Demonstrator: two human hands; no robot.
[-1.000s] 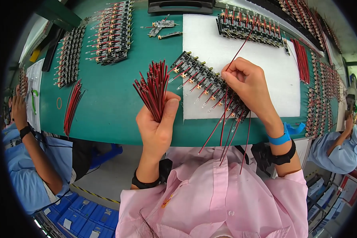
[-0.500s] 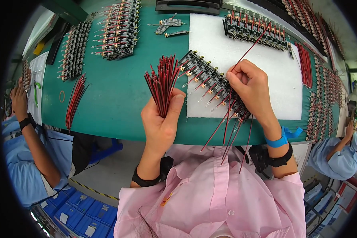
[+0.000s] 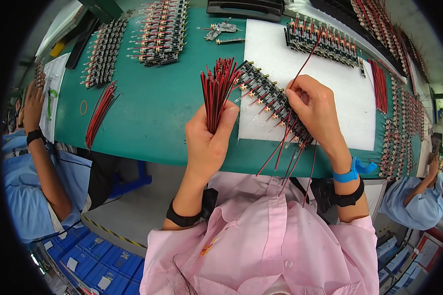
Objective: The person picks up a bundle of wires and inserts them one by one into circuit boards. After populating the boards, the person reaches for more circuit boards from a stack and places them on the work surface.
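My left hand point(image 3: 209, 142) is closed round an upright bundle of thin red-and-black wires point(image 3: 219, 93). Between thumb and fingertips, my right hand point(image 3: 316, 105) pinches a single red-and-black wire point(image 3: 307, 61), which slants up to the right. Below those fingers runs a diagonal row of small circuit boards point(image 3: 265, 91) with clear LEDs and short red leads, lying partly on a white foam sheet point(image 3: 349, 118). Several long wires point(image 3: 293, 167) hang from the row's near end over the table edge. My right hand hides part of that end.
More rows of boards point(image 3: 162, 34) stand at the back left, with loose boards point(image 3: 225, 27) beside them. Another row point(image 3: 322, 42) sits on the foam's far edge. Wire bundles point(image 3: 101, 113) lie left and right on the green table point(image 3: 147, 108). Co-workers' arms point(image 3: 47, 157) show at both sides.
The view has shifted slightly, the table's left things now appearing farther right. My left hand has moved a little closer to the board row with its bundle. My right hand keeps pinching the wire.
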